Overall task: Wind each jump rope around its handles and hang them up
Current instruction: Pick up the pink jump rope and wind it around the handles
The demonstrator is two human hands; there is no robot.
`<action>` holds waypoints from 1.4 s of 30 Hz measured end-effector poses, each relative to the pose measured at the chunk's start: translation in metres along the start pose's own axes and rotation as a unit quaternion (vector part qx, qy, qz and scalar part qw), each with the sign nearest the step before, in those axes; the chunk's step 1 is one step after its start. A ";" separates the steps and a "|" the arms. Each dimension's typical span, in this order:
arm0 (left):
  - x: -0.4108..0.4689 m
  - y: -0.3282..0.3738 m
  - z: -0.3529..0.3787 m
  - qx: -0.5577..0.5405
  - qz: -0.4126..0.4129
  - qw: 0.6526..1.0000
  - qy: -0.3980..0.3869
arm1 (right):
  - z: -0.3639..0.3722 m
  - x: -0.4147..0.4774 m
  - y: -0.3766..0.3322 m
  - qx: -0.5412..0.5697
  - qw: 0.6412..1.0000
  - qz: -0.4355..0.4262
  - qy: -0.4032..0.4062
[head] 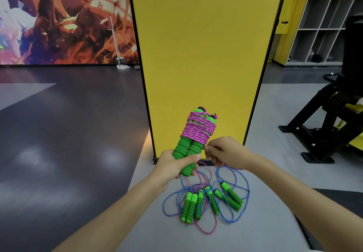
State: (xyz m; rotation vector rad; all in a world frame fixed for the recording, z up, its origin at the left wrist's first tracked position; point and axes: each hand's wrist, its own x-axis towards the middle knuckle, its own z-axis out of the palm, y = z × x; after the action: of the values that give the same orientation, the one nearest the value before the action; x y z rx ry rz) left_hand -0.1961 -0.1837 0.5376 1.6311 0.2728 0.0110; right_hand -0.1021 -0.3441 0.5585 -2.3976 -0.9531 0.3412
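Gripping green foam handles (185, 149) with my left hand (173, 164), right hand (225, 151) pinching the pink braided rope (198, 132), I'd wind tight.

The wound jump rope (196, 132) is held above the loose ropes (206, 200) on the floor (145, 230), before the panel (204, 55).

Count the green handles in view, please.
8 green handles. Two are in the left hand, wound with pink rope. Six lie on the floor: two at left, two in the middle, two at right. None seems hidden.
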 end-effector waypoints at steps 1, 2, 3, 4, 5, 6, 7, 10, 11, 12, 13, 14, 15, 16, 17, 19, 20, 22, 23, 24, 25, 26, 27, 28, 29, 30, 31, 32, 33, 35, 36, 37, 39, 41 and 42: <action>0.000 0.000 0.001 0.001 0.007 1.000 0.011 | -0.001 -0.001 -0.002 0.034 0.999 0.021 -0.009; 0.001 0.000 0.003 0.004 0.015 1.000 0.024 | -0.002 -0.002 -0.002 0.058 0.997 0.041 -0.015; 0.002 -0.001 0.003 0.015 0.026 0.999 0.038 | -0.003 -0.003 -0.003 0.072 0.996 0.058 -0.017; 0.005 -0.003 0.003 0.036 0.038 0.997 0.053 | -0.004 -0.004 -0.004 0.081 0.994 0.069 -0.015; 0.008 -0.006 0.002 0.066 0.050 0.994 0.067 | -0.005 -0.005 -0.005 0.086 0.993 0.077 -0.009; 0.011 -0.010 0.001 0.101 0.056 0.990 0.082 | -0.005 -0.006 -0.006 0.088 0.993 0.082 -0.001; 0.014 -0.014 0.000 0.138 0.060 0.984 0.096 | -0.005 -0.006 -0.007 0.082 0.993 0.084 0.011; 0.019 -0.022 0.002 0.211 0.077 0.965 0.136 | -0.003 -0.008 -0.013 0.020 0.994 0.079 0.071; 0.021 -0.024 0.005 0.214 0.085 0.962 0.145 | 0.000 -0.008 -0.015 -0.004 0.992 0.077 0.100; 0.022 -0.024 0.008 0.204 0.092 0.963 0.148 | 0.004 -0.009 -0.018 -0.022 0.988 0.074 0.134; 0.024 -0.024 0.011 0.190 0.097 0.966 0.146 | 0.008 -0.008 -0.021 -0.037 0.983 0.072 0.167; 0.025 -0.024 0.013 0.173 0.100 0.970 0.140 | 0.012 -0.008 -0.023 -0.052 0.977 0.070 0.197; 0.026 -0.023 0.014 0.149 0.095 0.976 0.131 | 0.016 -0.008 -0.024 -0.066 0.970 0.069 0.222; 0.026 -0.020 0.016 0.110 0.078 0.984 0.117 | 0.020 -0.008 -0.025 -0.073 0.965 0.069 0.243; 0.025 -0.015 0.018 0.057 0.045 0.993 0.099 | 0.022 -0.007 -0.025 -0.072 0.961 0.070 0.259; 0.021 -0.006 0.021 -0.072 -0.029 0.996 0.044 | 0.024 -0.006 -0.024 -0.065 0.955 0.075 0.280; 0.020 -0.003 0.022 -0.135 -0.047 0.989 0.019 | 0.023 -0.006 -0.024 -0.064 0.952 0.077 0.289; 0.017 0.000 0.021 -0.227 -0.061 0.972 -0.009 | 0.022 -0.005 -0.024 -0.059 0.947 0.073 0.308; 0.016 -0.001 0.019 -0.260 -0.067 0.963 -0.018 | 0.021 -0.005 -0.023 -0.055 0.944 0.070 0.318; 0.014 -0.003 0.017 -0.290 -0.073 0.954 -0.033 | 0.021 -0.005 -0.024 -0.048 0.941 0.068 0.329; 0.012 -0.004 0.015 -0.314 -0.077 0.945 -0.050 | 0.020 -0.006 -0.023 -0.039 0.938 0.068 0.337; 0.012 -0.005 0.014 -0.332 -0.079 0.938 -0.067 | 0.019 -0.007 -0.024 -0.026 0.936 0.066 0.344; 0.011 -0.004 0.014 -0.345 -0.080 0.932 -0.078 | 0.019 -0.008 -0.023 -0.004 0.936 0.063 0.348; 0.010 -0.003 0.013 -0.357 -0.078 0.927 -0.084 | 0.019 -0.009 -0.023 0.026 0.936 0.057 0.348; 0.009 -0.001 0.014 -0.370 -0.076 0.922 -0.086 | 0.019 -0.011 -0.024 0.058 0.936 0.049 0.344; 0.009 -0.001 0.014 -0.385 -0.071 0.916 -0.085 | 0.020 -0.013 -0.024 0.091 0.935 0.037 0.339; 0.010 -0.001 0.014 -0.400 -0.064 0.911 -0.082 | 0.021 -0.014 -0.025 0.130 0.934 0.022 0.332; 0.010 -0.001 0.014 -0.414 -0.055 0.905 -0.079 | 0.023 -0.016 -0.026 0.169 0.932 0.002 0.320; 0.010 -0.001 0.014 -0.428 -0.046 0.899 -0.079 | 0.026 -0.017 -0.027 0.203 0.931 -0.025 0.303; 0.011 0.001 0.014 -0.455 -0.030 0.887 -0.079 | 0.033 -0.018 -0.027 0.266 0.921 -0.086 0.270; 0.011 0.003 0.015 -0.463 -0.024 0.883 -0.074 | 0.037 -0.018 -0.026 0.305 0.910 -0.107 0.259; 0.011 0.004 0.016 -0.468 -0.021 0.881 -0.065 | 0.039 -0.019 -0.026 0.343 0.898 -0.121 0.247; 0.012 0.006 0.020 -0.480 -0.023 0.876 -0.046 | 0.044 -0.018 -0.026 0.367 0.891 -0.139 0.230; 0.012 0.007 0.023 -0.493 -0.031 0.869 -0.032 | 0.047 -0.015 -0.027 0.323 0.907 -0.143 0.232; 0.012 0.006 0.024 -0.497 -0.037 0.866 -0.027 | 0.048 -0.015 -0.027 0.301 0.913 -0.140 0.237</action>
State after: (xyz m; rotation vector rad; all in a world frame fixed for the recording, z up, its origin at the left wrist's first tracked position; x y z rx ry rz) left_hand -0.1796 -0.2054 0.5397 0.5847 0.2268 0.0401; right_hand -0.1482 -0.3196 0.5347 -1.6421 -0.7971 -0.0597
